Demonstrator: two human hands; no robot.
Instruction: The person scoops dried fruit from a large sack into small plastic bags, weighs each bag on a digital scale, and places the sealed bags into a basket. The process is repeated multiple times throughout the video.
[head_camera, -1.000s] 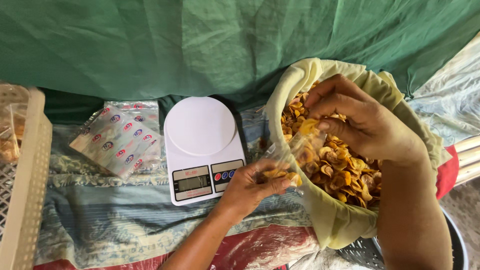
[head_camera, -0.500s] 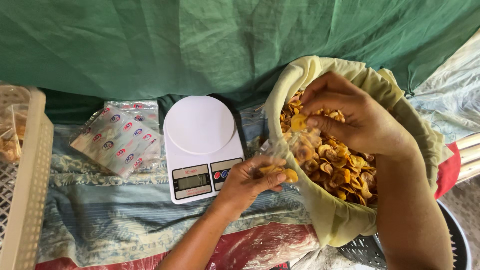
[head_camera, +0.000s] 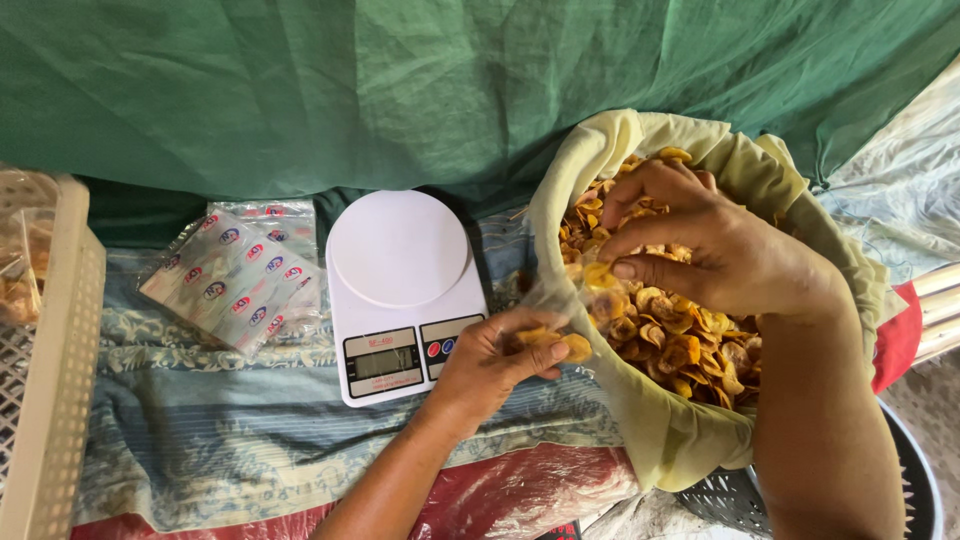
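My left hand (head_camera: 497, 358) grips a small clear plastic bag (head_camera: 556, 318) with a few golden fried chips in it, held beside the rim of a pale yellow-green cloth sack (head_camera: 655, 440). The sack is full of fried chips (head_camera: 680, 335). My right hand (head_camera: 705, 245) is inside the sack's mouth, fingers pinched on some chips just above the small bag's opening. A white digital kitchen scale (head_camera: 400, 250) with an empty round platform sits just left of my left hand.
A stack of empty printed clear bags (head_camera: 232, 280) lies left of the scale on a patterned blue cloth (head_camera: 230, 440). A beige plastic basket (head_camera: 55, 370) stands at the left edge. Green fabric (head_camera: 400, 90) hangs behind. A dark perforated basket (head_camera: 725, 495) sits under the sack.
My right hand has shifted slightly left inside the sack, bringing a pinch of chips toward the small bag. My left hand has stayed by the sack's rim with the bag.
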